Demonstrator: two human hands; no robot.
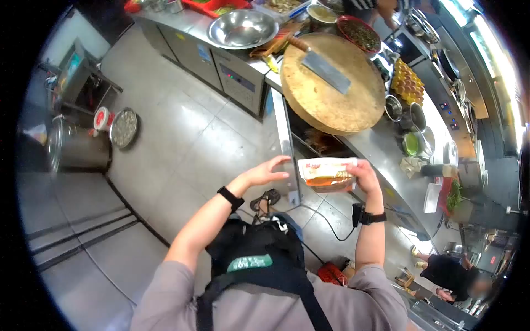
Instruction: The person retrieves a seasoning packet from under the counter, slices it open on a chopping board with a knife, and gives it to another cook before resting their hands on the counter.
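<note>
A packaged food packet [328, 172], white on top with orange and brown below, is in my right hand [364, 175], which grips its right end. To the left of the packet my left hand [269, 170] holds nothing, its fingers apart and pointing at the packet without touching it. Beyond both hands stands a thick round wooden chopping board [320, 105]. A cleaver [327, 71] with a wooden handle lies flat on it.
A steel basin [243, 28] stands on the back left counter. Egg trays [407, 83] and small metal pots are right of the board. A lidded steel drum [80, 144] is at the left. Another person [447, 273] is at the lower right. A cable crosses the floor.
</note>
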